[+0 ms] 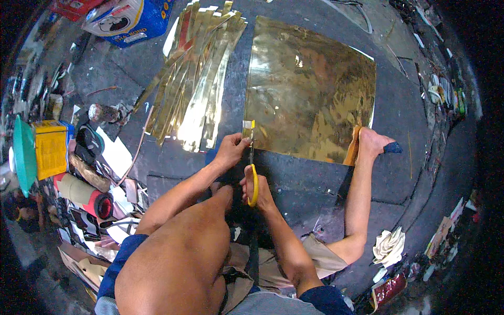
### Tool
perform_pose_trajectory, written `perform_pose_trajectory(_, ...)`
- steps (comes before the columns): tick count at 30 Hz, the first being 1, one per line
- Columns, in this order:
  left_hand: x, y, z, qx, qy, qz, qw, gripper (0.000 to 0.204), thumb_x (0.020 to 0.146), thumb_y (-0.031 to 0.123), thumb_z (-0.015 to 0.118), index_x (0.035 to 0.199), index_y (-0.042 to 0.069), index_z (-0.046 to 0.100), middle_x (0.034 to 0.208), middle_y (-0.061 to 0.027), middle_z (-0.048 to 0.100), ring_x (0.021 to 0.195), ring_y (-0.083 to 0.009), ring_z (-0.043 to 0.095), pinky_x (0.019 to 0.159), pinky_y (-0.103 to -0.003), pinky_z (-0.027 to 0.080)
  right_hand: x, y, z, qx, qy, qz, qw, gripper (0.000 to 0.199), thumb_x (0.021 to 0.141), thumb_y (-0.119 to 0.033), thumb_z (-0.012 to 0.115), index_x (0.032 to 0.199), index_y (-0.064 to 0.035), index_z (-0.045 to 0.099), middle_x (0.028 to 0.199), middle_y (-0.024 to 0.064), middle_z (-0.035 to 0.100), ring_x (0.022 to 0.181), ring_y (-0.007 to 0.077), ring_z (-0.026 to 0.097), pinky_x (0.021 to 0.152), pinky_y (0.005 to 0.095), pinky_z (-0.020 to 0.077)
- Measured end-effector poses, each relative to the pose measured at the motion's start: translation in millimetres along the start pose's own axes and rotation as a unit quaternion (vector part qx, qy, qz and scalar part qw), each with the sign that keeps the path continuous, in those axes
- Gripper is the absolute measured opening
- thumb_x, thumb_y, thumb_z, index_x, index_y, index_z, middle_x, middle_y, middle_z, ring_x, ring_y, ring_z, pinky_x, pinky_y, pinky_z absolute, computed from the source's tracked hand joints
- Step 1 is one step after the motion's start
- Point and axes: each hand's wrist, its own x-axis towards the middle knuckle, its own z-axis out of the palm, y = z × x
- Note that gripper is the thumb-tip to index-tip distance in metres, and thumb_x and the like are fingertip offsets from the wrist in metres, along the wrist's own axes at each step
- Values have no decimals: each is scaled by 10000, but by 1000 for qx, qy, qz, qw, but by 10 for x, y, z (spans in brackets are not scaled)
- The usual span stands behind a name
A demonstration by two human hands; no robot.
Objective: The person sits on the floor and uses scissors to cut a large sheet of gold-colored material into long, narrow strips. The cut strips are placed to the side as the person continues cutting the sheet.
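A large, shiny gold sheet lies flat on the dark floor ahead of me. At its near left corner, my left hand pinches a narrow strip along the edge. My right hand is closed around the yellow handles of a pair of scissors. The blades point away from me, along the sheet's left edge beside my left fingertips. How far apart the blades are is hard to make out. Left of the sheet, a loose heap of long gold strips is spread on the floor.
My bare foot is against the sheet's near right corner. At left are a blue box, a yellow tin, a beige and red cone-shaped roll and scraps. A crumpled cream cloth lies at lower right.
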Motion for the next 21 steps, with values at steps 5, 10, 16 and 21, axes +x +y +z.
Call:
perform_pose_trajectory(5, -61, 186, 33, -56, -11, -26, 998, 214, 922, 187, 554, 898, -3, 649, 754, 17, 614, 673, -52, 500, 609, -231, 415, 19, 23, -22, -31, 18, -19, 999, 851, 738, -824, 353, 660, 7, 520, 486, 32, 433, 394, 146, 495, 365, 282, 410)
perform_pose_trajectory(10, -47, 166, -43, -17, -30, -14, 999, 221, 924, 204, 553, 883, 6, 642, 739, 34, 590, 675, -47, 492, 604, -230, 417, 173, -77, -10, -1, 28, -36, 999, 835, 745, -818, 360, 626, -5, 509, 469, 43, 439, 379, 156, 493, 355, 292, 401)
perform_pose_trajectory(16, -48, 297, -84, -5, -34, 9, 999, 243, 933, 231, 552, 852, 13, 622, 725, 42, 567, 675, -41, 487, 600, -225, 420, 617, -287, -94, -42, 44, -108, 992, 791, 764, -794, 381, 636, -21, 489, 467, 42, 441, 377, 150, 482, 349, 296, 389)
perform_pose_trajectory(21, -95, 480, -104, -43, -61, 8, 997, 261, 952, 258, 530, 874, 19, 600, 729, 33, 573, 659, -46, 500, 575, -228, 436, 807, -300, -139, -82, 68, -165, 981, 547, 917, -519, 475, 845, 14, 577, 668, 106, 565, 600, 202, 536, 521, 369, 422)
